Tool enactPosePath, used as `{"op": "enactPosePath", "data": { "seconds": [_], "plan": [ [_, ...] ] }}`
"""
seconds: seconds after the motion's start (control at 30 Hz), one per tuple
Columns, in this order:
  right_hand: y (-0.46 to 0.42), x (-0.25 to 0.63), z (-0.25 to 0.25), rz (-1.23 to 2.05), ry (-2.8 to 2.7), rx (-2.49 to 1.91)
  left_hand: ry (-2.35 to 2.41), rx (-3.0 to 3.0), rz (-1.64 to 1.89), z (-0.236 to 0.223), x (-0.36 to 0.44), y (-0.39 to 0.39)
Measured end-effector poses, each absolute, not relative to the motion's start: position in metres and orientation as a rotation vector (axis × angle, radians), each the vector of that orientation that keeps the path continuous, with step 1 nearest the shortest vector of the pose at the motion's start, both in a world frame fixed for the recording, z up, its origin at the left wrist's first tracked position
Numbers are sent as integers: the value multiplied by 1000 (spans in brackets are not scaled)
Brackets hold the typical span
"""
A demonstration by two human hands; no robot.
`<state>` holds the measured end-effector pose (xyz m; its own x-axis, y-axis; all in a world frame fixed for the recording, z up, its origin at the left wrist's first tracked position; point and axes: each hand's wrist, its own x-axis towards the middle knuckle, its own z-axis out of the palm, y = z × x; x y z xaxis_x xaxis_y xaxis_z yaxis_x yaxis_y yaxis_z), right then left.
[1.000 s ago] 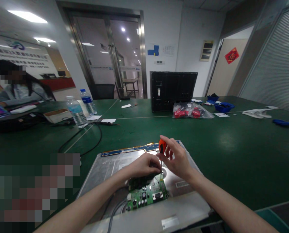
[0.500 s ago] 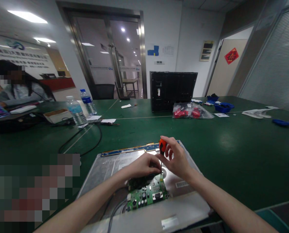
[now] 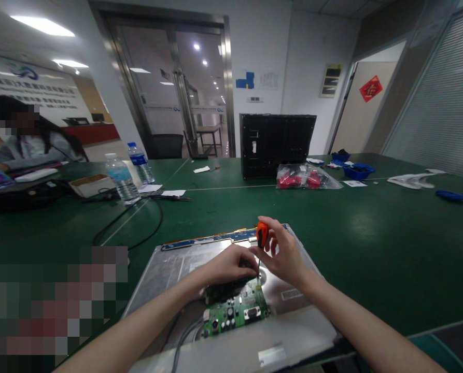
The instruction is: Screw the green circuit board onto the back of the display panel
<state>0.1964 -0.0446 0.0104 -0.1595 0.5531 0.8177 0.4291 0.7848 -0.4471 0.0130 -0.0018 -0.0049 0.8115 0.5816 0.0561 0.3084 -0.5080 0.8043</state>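
Note:
Pinched in my right hand (image 3: 280,254) is a screwdriver (image 3: 262,235) with an orange and black handle, held upright. Its thin shaft points down at the upper right corner of a green circuit board (image 3: 235,311). My left hand (image 3: 235,264) is over the board's upper edge, its fingers closed near the screwdriver's tip; what they hold, if anything, is hidden. The board lies on a silver metal display panel (image 3: 301,311), with a blue circuit strip (image 3: 204,242) along the panel's far edge. Grey cables (image 3: 184,336) run off the board's left side.
Across the green table (image 3: 371,248) stands a black monitor housing (image 3: 278,145), a plastic bag (image 3: 309,177) with red items before it. Water bottles (image 3: 122,178) and a black cable (image 3: 161,217) are on the left, blue trays (image 3: 359,171) at back right. A person (image 3: 32,140) sits far left.
The screwdriver's handle has turned slightly in my right hand's fingers. My left hand and the board stay where they were.

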Motion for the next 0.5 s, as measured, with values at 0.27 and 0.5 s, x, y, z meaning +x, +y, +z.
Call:
{"op": "enactPosePath", "data": {
  "seconds": [0.27,0.5],
  "plan": [
    [-45,194,11,116,-1849,-778,659,2150,397,-3,15,-3],
    [-45,196,8,125,-1798,-834,658,2145,398,-2,15,-3]
  ]
}}
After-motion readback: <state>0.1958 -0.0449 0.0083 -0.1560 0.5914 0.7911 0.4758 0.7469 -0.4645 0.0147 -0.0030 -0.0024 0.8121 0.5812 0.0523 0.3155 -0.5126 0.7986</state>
